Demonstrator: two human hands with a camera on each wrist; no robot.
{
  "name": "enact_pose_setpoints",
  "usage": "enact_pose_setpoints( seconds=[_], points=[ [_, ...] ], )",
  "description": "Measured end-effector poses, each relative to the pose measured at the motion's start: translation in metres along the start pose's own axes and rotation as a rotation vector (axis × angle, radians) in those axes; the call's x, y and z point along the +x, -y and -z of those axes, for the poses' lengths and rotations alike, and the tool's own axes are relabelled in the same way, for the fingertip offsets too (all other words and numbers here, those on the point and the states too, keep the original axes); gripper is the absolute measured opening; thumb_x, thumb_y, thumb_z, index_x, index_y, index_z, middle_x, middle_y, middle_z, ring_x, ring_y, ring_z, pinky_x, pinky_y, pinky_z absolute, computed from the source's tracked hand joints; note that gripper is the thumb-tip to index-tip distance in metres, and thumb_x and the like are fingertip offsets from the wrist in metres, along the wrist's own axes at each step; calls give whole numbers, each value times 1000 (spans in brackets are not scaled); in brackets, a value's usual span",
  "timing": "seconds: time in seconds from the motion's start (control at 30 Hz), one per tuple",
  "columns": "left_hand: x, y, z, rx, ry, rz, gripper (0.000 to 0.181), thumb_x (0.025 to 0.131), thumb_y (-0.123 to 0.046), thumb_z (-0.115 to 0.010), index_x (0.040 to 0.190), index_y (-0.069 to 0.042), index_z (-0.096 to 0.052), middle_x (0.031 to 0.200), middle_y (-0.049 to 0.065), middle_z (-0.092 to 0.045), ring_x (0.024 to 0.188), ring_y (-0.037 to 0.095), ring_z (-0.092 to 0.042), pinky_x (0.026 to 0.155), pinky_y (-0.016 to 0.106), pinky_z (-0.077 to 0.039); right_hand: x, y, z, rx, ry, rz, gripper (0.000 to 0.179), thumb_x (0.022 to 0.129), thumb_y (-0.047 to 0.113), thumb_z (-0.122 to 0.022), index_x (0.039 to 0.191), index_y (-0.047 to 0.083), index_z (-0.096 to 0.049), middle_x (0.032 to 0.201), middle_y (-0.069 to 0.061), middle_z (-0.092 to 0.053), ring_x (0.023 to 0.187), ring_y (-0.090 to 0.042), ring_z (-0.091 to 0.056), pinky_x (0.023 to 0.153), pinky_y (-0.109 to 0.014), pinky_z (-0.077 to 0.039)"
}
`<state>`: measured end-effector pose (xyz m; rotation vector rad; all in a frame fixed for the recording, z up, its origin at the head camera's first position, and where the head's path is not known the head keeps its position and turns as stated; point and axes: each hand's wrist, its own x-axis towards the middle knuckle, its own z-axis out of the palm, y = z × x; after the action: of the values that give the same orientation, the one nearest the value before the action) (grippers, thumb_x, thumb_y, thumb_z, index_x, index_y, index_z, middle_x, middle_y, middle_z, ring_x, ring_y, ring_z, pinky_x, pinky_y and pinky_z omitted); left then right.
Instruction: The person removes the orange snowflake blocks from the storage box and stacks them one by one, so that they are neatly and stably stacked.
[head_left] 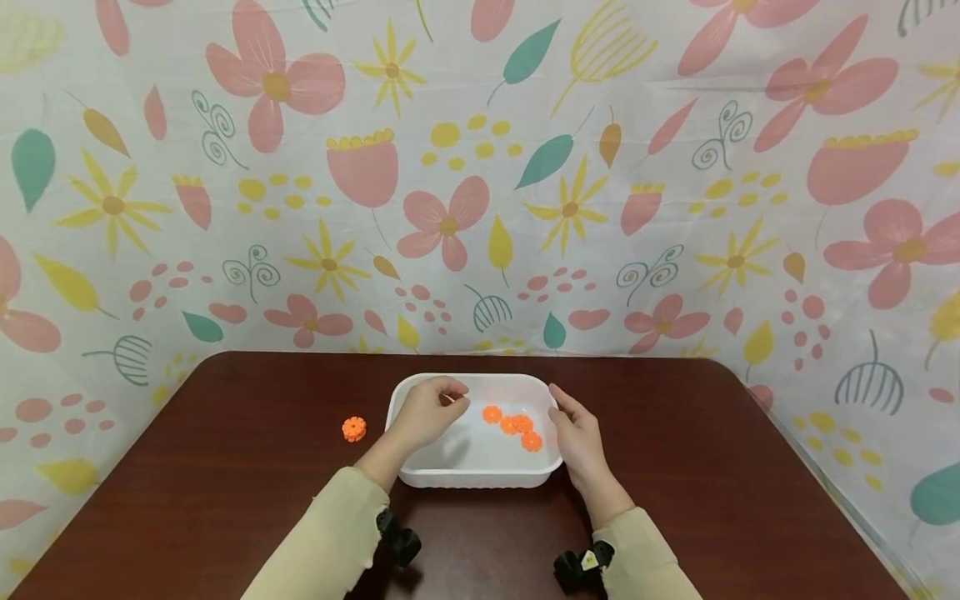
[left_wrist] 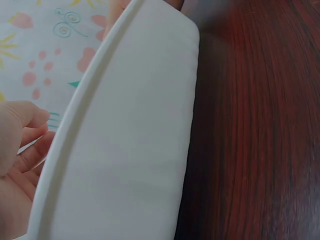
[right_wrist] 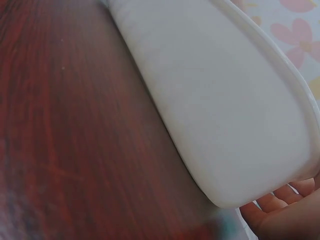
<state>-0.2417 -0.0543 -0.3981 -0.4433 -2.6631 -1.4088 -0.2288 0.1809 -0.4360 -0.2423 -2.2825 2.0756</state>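
Note:
A white plastic tray (head_left: 468,477) sits on the table. Several small orange flower-shaped pieces (head_left: 492,414) lie in its right half. My left hand (head_left: 432,408) reaches over the tray's left side, thumb and fingers loosely bent and apart, with nothing visible between them. In the left wrist view, part of that hand (left_wrist: 17,165) shows past the tray's near rim. At the tray's right end, my right hand (head_left: 581,437) holds the rim, thumb at the inner edge and fingers outside. The right wrist view shows those fingers bent beside the tray's corner.
Left of the tray, another orange flower-shaped piece (head_left: 354,429) rests on the dark reddish-brown table (head_left: 262,500). A flower-patterned cloth (head_left: 450,225) hangs behind the table's far edge. Black wrist cameras (head_left: 399,540) are strapped at both sleeves.

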Motion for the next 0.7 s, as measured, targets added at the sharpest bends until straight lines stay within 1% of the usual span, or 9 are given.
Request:
enact_pose_setpoints(
  seconds=[0.13, 0.3, 0.47, 0.6, 0.7],
  points=[
    [5, -3, -8, 3, 17, -20, 19, 86, -15, -65, 101, -5, -69, 93, 5, -70, 81, 16, -61, 70, 26, -49, 0, 0, 0, 2, 4, 6, 44, 98, 11, -43, 142, 10, -43, 149, -12, -37, 136, -26, -35, 110, -42, -34],
    [12, -4, -17, 12, 46, -44, 19, 86, -13, -65, 101, -1, -68, 93, 7, -70, 81, 18, -62, 70, 26, -50, 1, 0, 0, 0, 3, 4, 44, 98, 11, -43, 142, 10, -43, 150, -11, -37, 137, -26, -34, 110, -43, -34],
    [23, -6, -25, 29, 98, -7, 19, 88, -13, -64, 103, -3, -68, 96, 6, -69, 83, 17, -61, 72, 27, -50, 1, 1, 0, 4, 4, 13, 44, 98, 11, -43, 142, 9, -43, 150, -10, -37, 137, -25, -34, 110, -42, -34],
    [31, -8, -30, 44, 165, 30, 21, 88, -13, -64, 107, -5, -67, 103, 6, -68, 89, 18, -62, 73, 27, -51, 0, 1, 0, 0, 4, 6, 44, 98, 11, -43, 142, 9, -43, 150, -11, -36, 136, -25, -34, 110, -42, -34],
    [35, -8, -35, 43, 204, 59, 23, 89, -14, -64, 110, -6, -66, 108, 6, -67, 93, 19, -62, 76, 28, -51, 0, 1, -1, 1, 2, 5, 44, 98, 11, -43, 142, 9, -43, 150, -11, -37, 136, -25, -34, 110, -42, -34]
  ],
)
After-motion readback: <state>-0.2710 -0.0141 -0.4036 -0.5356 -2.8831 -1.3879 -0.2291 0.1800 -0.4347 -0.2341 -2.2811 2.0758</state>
